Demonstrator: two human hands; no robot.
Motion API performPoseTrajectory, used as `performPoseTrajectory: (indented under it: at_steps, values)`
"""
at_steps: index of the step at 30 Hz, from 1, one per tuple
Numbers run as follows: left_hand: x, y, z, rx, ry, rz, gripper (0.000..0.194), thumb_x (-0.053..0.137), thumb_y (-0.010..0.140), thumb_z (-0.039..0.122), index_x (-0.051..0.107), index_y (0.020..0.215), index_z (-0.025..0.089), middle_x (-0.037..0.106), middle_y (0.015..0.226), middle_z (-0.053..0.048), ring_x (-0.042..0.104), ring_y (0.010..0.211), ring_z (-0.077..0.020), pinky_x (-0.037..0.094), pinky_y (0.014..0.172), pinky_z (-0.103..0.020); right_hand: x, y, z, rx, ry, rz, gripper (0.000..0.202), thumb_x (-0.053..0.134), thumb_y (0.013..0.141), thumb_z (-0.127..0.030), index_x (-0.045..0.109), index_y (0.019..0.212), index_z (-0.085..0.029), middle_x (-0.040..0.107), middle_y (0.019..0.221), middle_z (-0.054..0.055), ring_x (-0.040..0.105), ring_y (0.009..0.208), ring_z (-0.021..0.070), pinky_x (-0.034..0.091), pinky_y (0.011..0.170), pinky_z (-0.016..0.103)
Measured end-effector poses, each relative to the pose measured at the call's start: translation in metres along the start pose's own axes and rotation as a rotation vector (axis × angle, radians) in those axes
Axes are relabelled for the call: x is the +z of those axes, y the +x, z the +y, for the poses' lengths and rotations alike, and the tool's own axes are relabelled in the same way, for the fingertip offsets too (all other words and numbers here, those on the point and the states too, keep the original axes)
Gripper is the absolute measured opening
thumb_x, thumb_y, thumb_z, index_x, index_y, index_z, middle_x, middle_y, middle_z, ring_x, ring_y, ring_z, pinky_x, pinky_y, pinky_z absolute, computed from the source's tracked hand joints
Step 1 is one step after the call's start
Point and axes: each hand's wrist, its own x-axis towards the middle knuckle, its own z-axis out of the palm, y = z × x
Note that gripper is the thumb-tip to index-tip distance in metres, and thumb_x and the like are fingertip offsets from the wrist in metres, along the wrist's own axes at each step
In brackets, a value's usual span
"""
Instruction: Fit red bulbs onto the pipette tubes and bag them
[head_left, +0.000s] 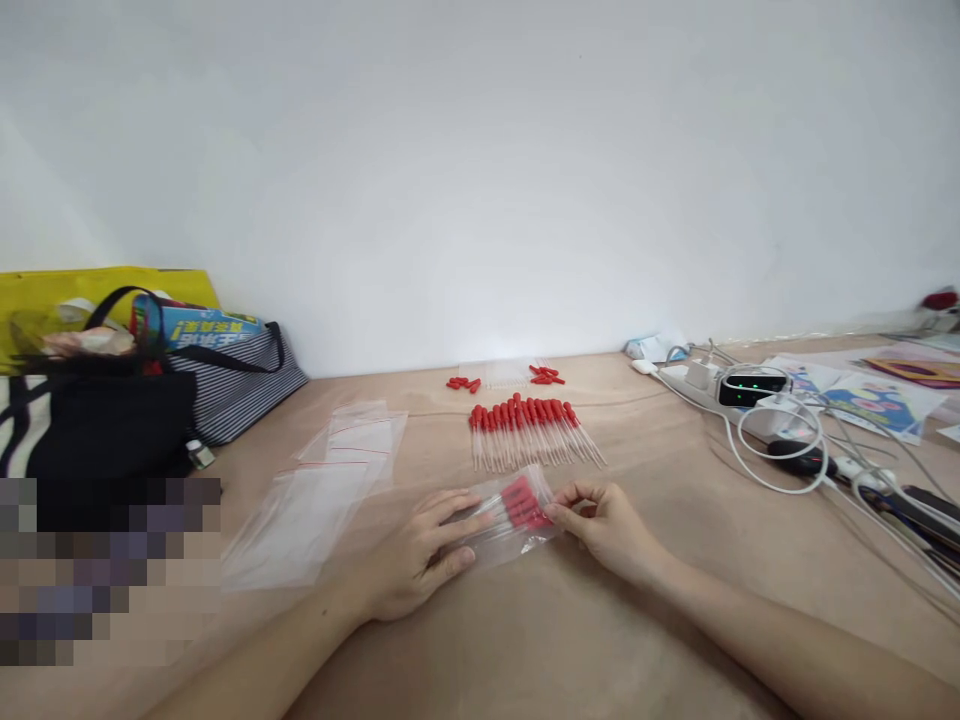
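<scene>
A clear plastic bag (499, 515) with several red-topped clear sticks inside lies on the table between my hands. My left hand (426, 553) rests on the bag's left part with its fingers apart. At the bag's right edge, my right hand (600, 523) pinches the plastic between thumb and fingers. Just beyond stands a row of red-headed thin clear sticks (529, 430), lying side by side. Small red caps sit in two groups, one at the left (463, 384) and one at the right (547, 375), with clear sticks (506, 375) between them.
Flat clear bags (300, 520) overlap on the left. Beyond them are a striped bag (240, 375), a black bag (142, 430) and a small bottle (199, 454). White cables (780, 490), a black device (752, 389) and printed sheets (874, 403) lie on the right.
</scene>
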Motion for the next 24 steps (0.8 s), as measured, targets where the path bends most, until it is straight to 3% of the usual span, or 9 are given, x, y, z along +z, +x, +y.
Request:
performPoseTrajectory:
  at_steps: [7, 14, 19, 24]
  values:
    - [-0.001, 0.000, 0.002, -0.005, 0.028, 0.008, 0.040, 0.039, 0.087, 0.030, 0.038, 0.126, 0.031, 0.038, 0.133, -0.003, 0.032, 0.122, -0.0248, 0.028, 0.099, -0.046, 0.001, -0.002, -0.002, 0.072, 0.061, -0.044, 0.027, 0.056, 0.065, -0.041, 0.047, 0.064, -0.016, 0.047, 0.051, -0.005, 0.031, 0.031, 0.0020, 0.023, 0.029, 0.016]
    - [0.004, -0.001, -0.004, 0.035, 0.014, 0.047, 0.042, 0.043, 0.085, 0.033, 0.037, 0.127, 0.033, 0.037, 0.134, -0.003, 0.032, 0.121, -0.0240, 0.029, 0.099, -0.044, -0.005, 0.000, -0.005, 0.140, 0.129, -0.066, 0.043, 0.060, 0.061, -0.032, 0.034, 0.094, -0.022, 0.049, 0.059, -0.009, 0.035, 0.031, 0.0028, 0.023, 0.026, 0.014]
    - [0.004, -0.002, -0.001, 0.048, 0.004, 0.109, 0.041, 0.048, 0.081, 0.033, 0.044, 0.122, 0.031, 0.042, 0.129, -0.004, 0.035, 0.119, -0.0248, 0.029, 0.098, -0.044, -0.005, 0.001, 0.003, 0.055, 0.048, -0.098, 0.036, 0.059, 0.061, -0.024, 0.041, 0.092, -0.020, 0.048, 0.065, -0.006, 0.040, 0.040, 0.0050, 0.028, 0.029, 0.014]
    - [-0.001, 0.012, 0.007, -0.073, -0.155, 0.245, 0.032, 0.050, 0.079, 0.031, 0.052, 0.110, 0.024, 0.051, 0.116, -0.006, 0.045, 0.107, -0.0225, 0.035, 0.093, -0.039, -0.003, 0.002, 0.009, -0.010, 0.024, -0.157, 0.031, 0.056, 0.063, -0.015, 0.044, 0.091, -0.018, 0.050, 0.063, -0.005, 0.044, 0.048, 0.0061, 0.034, 0.042, 0.017]
